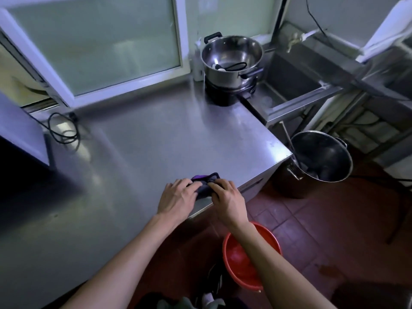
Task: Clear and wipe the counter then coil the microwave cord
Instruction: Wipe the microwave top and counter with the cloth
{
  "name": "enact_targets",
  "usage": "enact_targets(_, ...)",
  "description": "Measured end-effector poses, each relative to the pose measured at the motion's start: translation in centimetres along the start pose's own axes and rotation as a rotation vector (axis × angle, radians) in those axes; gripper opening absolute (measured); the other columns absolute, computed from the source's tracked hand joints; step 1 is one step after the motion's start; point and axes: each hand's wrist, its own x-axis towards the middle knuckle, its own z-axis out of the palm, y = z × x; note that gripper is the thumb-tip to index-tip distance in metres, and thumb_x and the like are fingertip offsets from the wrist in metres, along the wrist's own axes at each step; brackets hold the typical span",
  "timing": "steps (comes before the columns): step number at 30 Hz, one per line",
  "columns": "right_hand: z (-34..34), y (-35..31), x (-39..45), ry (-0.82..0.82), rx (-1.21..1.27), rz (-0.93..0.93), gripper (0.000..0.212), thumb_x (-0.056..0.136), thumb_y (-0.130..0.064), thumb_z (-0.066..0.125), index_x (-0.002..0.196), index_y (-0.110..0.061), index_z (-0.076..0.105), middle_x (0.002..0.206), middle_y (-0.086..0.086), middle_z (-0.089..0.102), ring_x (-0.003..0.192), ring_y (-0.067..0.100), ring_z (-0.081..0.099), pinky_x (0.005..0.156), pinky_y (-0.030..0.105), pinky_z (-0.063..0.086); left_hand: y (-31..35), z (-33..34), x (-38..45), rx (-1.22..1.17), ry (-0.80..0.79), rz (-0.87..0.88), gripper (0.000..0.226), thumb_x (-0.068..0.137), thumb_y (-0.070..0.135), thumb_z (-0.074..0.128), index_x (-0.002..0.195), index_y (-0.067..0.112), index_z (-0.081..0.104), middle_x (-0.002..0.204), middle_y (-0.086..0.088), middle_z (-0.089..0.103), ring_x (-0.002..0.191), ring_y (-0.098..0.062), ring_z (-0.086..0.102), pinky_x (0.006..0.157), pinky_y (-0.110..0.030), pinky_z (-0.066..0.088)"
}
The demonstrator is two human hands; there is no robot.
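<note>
Gripping the dark cloth [204, 185] with both hands at the table's [156, 141] near right edge: my left hand [178, 197] has fingers curled over the cloth's left end, my right hand [225, 198] pinches its right end. Cloth is bunched, purple showing on top, resting on the steel. Black cord [63, 128] lies in a loose loop at the far left, beside the white microwave [21, 128]. Steel pot [231, 61] sits on a black burner [229, 94] at the far right corner. Sink [296, 83] just right of it. Red bucket [252, 257] on the floor under my right forearm; big steel pot [321, 157] on the floor off the table's right side.
</note>
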Motion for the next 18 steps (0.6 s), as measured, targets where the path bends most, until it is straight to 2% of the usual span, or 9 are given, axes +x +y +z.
enact_targets(7,-2.6,5.8,1.8,0.031,-0.019,0.084,0.036,0.086,-0.006,0.062,0.119,-0.015,0.07,0.118,0.003,0.066,0.103,0.032,0.06,0.081,0.045,0.054,4.5,1.8,6.0,-0.039,-0.065,0.099,0.031,0.094,0.029,0.056,0.125,0.034,0.062,0.113,0.006,0.063,0.104,-0.021,0.06,0.086,-0.037,0.045)
enact_targets(13,-4.0,9.4,3.8,0.039,-0.059,0.145,0.037,0.084,-0.007,0.06,0.119,-0.015,0.069,0.119,0.004,0.066,0.102,0.033,0.059,0.08,0.046,0.054,6.7,3.3,10.5,-0.045,-0.085,0.179,0.032,0.093,0.029,0.056,0.124,0.035,0.061,0.109,0.007,0.062,0.102,-0.02,0.059,0.084,-0.037,0.046)
enact_targets(18,-4.3,11.6,6.9,0.061,-0.099,0.183,0.031,0.086,-0.008,0.065,0.117,-0.014,0.07,0.118,0.005,0.067,0.1,0.034,0.06,0.077,0.047,0.054,7.4,4.3,15.2,-0.089,-0.113,0.206,0.031,0.093,0.027,0.056,0.123,0.033,0.063,0.108,0.004,0.063,0.102,-0.023,0.059,0.085,-0.039,0.047)
